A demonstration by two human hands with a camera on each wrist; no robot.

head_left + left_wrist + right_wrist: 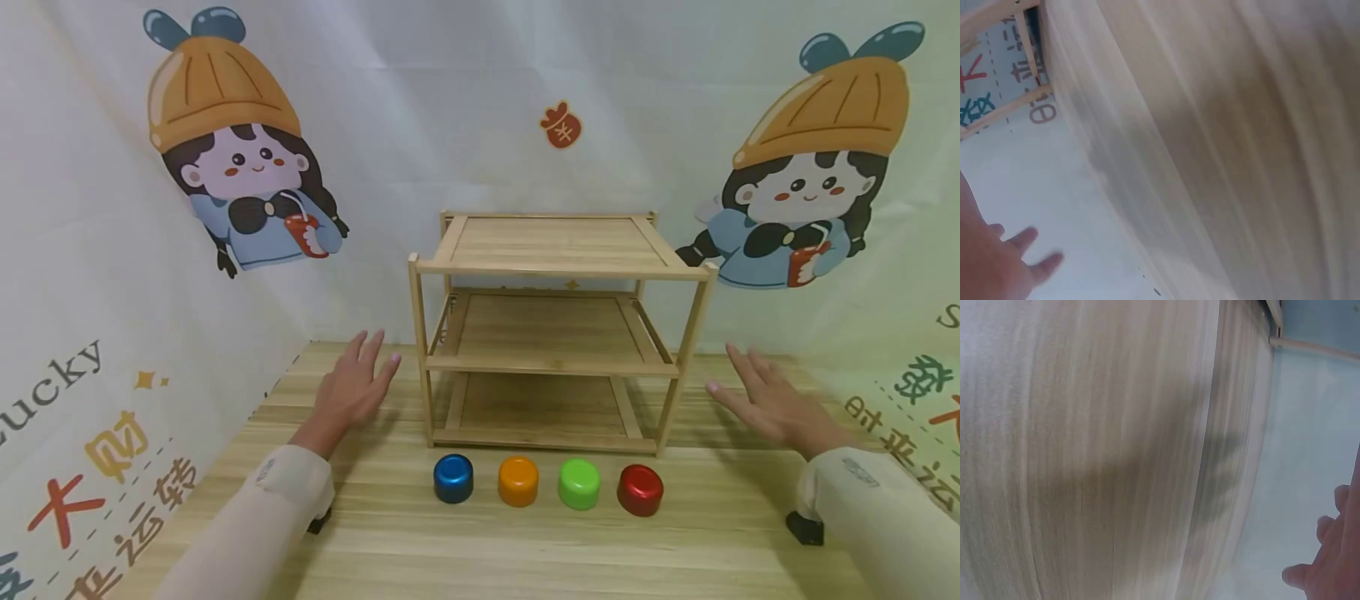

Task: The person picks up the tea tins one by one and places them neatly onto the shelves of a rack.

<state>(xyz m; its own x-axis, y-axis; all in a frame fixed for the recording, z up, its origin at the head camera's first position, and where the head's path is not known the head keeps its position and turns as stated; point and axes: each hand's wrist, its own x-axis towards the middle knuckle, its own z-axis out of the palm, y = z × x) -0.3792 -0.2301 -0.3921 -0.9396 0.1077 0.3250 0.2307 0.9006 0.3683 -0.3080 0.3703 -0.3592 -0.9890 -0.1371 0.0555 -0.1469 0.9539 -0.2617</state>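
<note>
Four small things would be a count, so: several round, lidded-looking pieces stand in a row before a wooden rack [551, 365]: a blue one [453, 478], an orange one [518, 481], a green one [579, 483] and a red one [641, 490]. To the left of the rack my left hand [351, 390] is held over the table, fingers spread and holding nothing. On the other side my right hand [776, 406] is likewise stretched out with nothing in it. Both hands are apart from the rack and the row. Each wrist view shows part of a hand and its shadow.
The rack has three wooden shelves and stands near the back of the wood-grain table [540, 558]. A pale printed cloth [480, 108] with cartoon figures hangs behind and along both sides.
</note>
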